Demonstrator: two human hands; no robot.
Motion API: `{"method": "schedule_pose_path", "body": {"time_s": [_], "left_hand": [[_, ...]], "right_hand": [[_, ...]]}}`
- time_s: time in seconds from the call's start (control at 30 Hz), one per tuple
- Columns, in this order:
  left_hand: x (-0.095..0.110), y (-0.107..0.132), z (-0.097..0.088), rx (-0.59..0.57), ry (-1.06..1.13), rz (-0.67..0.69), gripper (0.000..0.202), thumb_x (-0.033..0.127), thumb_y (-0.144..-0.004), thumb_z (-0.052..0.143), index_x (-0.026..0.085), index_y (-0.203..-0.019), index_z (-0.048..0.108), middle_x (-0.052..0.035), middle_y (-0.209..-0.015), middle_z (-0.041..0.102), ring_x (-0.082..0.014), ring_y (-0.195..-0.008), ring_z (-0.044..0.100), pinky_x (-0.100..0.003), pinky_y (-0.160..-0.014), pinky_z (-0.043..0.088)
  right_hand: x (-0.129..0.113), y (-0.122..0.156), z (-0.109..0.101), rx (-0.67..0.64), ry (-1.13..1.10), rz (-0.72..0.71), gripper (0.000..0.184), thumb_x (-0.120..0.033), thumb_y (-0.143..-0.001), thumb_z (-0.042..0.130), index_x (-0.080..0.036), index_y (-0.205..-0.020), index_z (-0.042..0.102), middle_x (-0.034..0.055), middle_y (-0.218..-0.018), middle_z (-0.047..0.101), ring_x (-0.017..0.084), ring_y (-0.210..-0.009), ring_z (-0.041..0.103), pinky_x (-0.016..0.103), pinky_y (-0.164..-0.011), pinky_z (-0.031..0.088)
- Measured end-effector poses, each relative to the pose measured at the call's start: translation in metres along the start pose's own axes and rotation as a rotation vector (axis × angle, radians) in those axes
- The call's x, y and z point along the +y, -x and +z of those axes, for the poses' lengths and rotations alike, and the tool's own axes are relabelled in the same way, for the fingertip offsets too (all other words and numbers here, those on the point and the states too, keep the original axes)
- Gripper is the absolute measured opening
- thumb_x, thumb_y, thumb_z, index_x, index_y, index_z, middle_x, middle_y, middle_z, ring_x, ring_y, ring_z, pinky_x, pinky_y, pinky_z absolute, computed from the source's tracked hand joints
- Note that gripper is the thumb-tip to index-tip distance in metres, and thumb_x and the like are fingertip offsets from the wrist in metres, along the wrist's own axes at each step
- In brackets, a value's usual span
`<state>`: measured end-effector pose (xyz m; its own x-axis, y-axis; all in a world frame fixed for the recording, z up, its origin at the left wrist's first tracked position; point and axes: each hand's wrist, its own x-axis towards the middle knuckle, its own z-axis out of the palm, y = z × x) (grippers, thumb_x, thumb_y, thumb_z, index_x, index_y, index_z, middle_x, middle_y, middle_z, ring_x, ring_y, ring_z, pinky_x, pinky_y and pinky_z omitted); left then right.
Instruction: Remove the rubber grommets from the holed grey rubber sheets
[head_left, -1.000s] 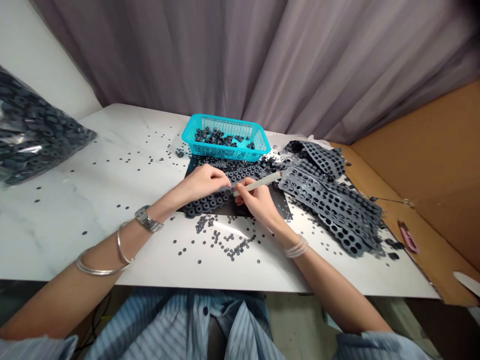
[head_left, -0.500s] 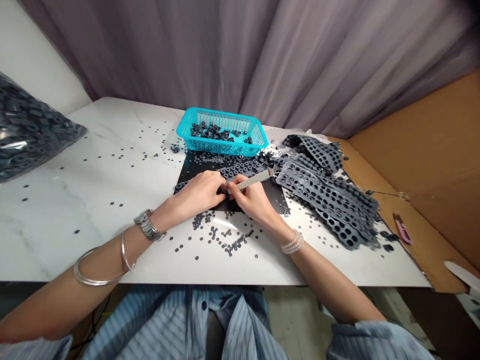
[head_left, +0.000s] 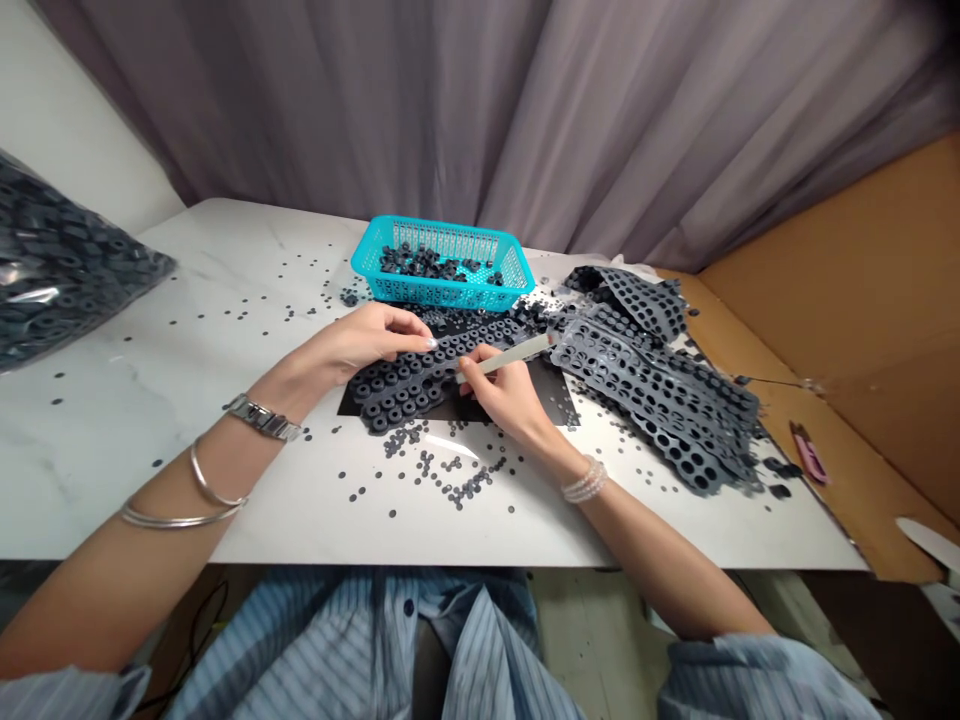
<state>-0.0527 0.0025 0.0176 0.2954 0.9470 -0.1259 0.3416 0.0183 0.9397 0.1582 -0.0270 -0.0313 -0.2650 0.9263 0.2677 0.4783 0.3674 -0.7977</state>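
Note:
On a black mat (head_left: 555, 395) lies a dark grey rubber sheet (head_left: 397, 385) moulded with rows of raised rings. Over its upper edge, my left hand (head_left: 367, 340) has thumb and index fingertips together; anything between them is too small to make out. My right hand (head_left: 502, 385) grips a pale, flat, pen-like tool (head_left: 517, 352), its lower end at the sheet's middle and its back end pointing up to the right. The working tip is hidden by the fingers. Small black discs (head_left: 469, 488) lie scattered in front of the sheet.
Behind the mat stands a turquoise basket (head_left: 450, 300) with black rubber pieces inside. Punched rubber sheets (head_left: 652, 390) are heaped at right. A clear bag of black rings (head_left: 67, 260) is at far left. A pink-handled cutter (head_left: 808, 455) lies on cardboard (head_left: 847, 470).
My left hand has lifted and shifted left and back, uncovering the sheet's ringed left end. My right hand stays nearly in place with the pale tool.

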Motion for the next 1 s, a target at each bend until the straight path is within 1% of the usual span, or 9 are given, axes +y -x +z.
{"method": "schedule_pose_path", "body": {"time_s": [0.1, 0.17, 0.3, 0.4, 0.5, 0.67, 0.77, 0.9, 1.0], "left_hand": [[-0.008, -0.006, 0.003, 0.002, 0.223, -0.109, 0.013, 0.025, -0.069, 0.080, 0.018, -0.079, 0.074, -0.0050, -0.079, 0.066, -0.0091, -0.060, 0.047, -0.022, -0.051, 0.032], [-0.010, -0.009, 0.005, -0.014, 0.346, -0.143, 0.014, 0.020, -0.071, 0.078, 0.017, -0.084, 0.076, -0.0077, -0.085, 0.068, -0.0088, -0.061, 0.049, -0.021, -0.048, 0.032], [-0.011, -0.011, 0.004, -0.055, 0.501, -0.168, 0.019, 0.015, -0.075, 0.075, 0.015, -0.094, 0.077, -0.0124, -0.091, 0.069, -0.0093, -0.065, 0.053, -0.020, -0.046, 0.032], [-0.014, -0.013, 0.003, -0.099, 0.596, -0.164, 0.012, 0.018, -0.079, 0.075, 0.014, -0.089, 0.077, -0.0114, -0.091, 0.068, -0.0068, -0.061, 0.049, -0.018, -0.046, 0.034], [-0.019, -0.015, 0.003, -0.137, 0.677, -0.160, 0.007, 0.020, -0.081, 0.074, 0.013, -0.084, 0.075, -0.0105, -0.089, 0.067, -0.0051, -0.058, 0.046, -0.016, -0.047, 0.037], [-0.021, -0.018, 0.003, -0.148, 0.754, -0.188, 0.012, 0.022, -0.083, 0.074, 0.011, -0.078, 0.072, -0.0099, -0.087, 0.066, -0.0036, -0.055, 0.043, -0.015, -0.044, 0.034], [-0.020, -0.017, 0.005, -0.139, 0.780, -0.210, 0.014, 0.024, -0.084, 0.073, 0.010, -0.081, 0.071, -0.0064, -0.076, 0.060, -0.0042, -0.055, 0.044, -0.014, -0.042, 0.031], [-0.017, -0.013, 0.013, -0.116, 0.720, -0.208, 0.018, 0.027, -0.083, 0.074, 0.012, -0.076, 0.067, 0.0040, -0.059, 0.038, -0.0040, -0.049, 0.033, -0.016, -0.041, 0.024], [-0.015, -0.009, 0.020, -0.132, 0.603, -0.198, 0.026, 0.030, -0.079, 0.077, 0.014, -0.068, 0.061, 0.0068, -0.058, 0.031, -0.0045, -0.048, 0.025, -0.019, -0.042, 0.021]], "right_hand": [[0.000, -0.001, -0.005, 0.087, -0.066, -0.005, 0.032, -0.045, -0.097, 0.045, -0.021, -0.077, 0.053, 0.0012, -0.071, 0.062, 0.015, -0.066, 0.056, 0.027, -0.064, 0.041], [0.000, -0.002, -0.008, 0.110, -0.027, -0.044, 0.032, -0.046, -0.098, 0.044, -0.021, -0.080, 0.054, 0.0019, -0.075, 0.063, 0.015, -0.067, 0.055, 0.027, -0.065, 0.041], [0.004, -0.002, -0.007, 0.032, 0.097, -0.097, 0.028, -0.043, -0.100, 0.041, -0.022, -0.085, 0.052, -0.0001, -0.074, 0.060, 0.013, -0.062, 0.050, 0.026, -0.061, 0.037], [0.008, -0.002, 0.000, -0.037, 0.133, -0.129, 0.023, -0.040, -0.100, 0.041, -0.022, -0.087, 0.049, -0.0007, -0.073, 0.057, 0.013, -0.060, 0.048, 0.025, -0.059, 0.035], [0.011, -0.006, 0.005, -0.041, 0.150, -0.139, 0.020, -0.037, -0.099, 0.041, -0.023, -0.086, 0.046, -0.0004, -0.074, 0.056, 0.014, -0.060, 0.048, 0.025, -0.059, 0.034], [0.014, -0.014, 0.007, -0.003, 0.131, -0.126, 0.021, -0.039, -0.099, 0.041, -0.023, -0.085, 0.046, -0.0022, -0.070, 0.052, 0.013, -0.060, 0.047, 0.025, -0.060, 0.035], [0.011, -0.016, 0.005, 0.032, 0.112, -0.117, 0.024, -0.041, -0.098, 0.042, -0.022, -0.087, 0.051, -0.0010, -0.072, 0.057, 0.014, -0.062, 0.051, 0.025, -0.061, 0.037], [0.003, -0.015, -0.002, 0.129, 0.036, -0.067, 0.033, -0.044, -0.100, 0.039, -0.022, -0.109, 0.061, 0.0025, -0.079, 0.067, 0.016, -0.071, 0.062, 0.027, -0.068, 0.043], [-0.004, -0.014, -0.007, 0.108, 0.004, -0.086, 0.037, -0.043, -0.100, 0.040, -0.021, -0.120, 0.063, 0.0048, -0.085, 0.071, 0.017, -0.077, 0.067, 0.029, -0.074, 0.047]]}}
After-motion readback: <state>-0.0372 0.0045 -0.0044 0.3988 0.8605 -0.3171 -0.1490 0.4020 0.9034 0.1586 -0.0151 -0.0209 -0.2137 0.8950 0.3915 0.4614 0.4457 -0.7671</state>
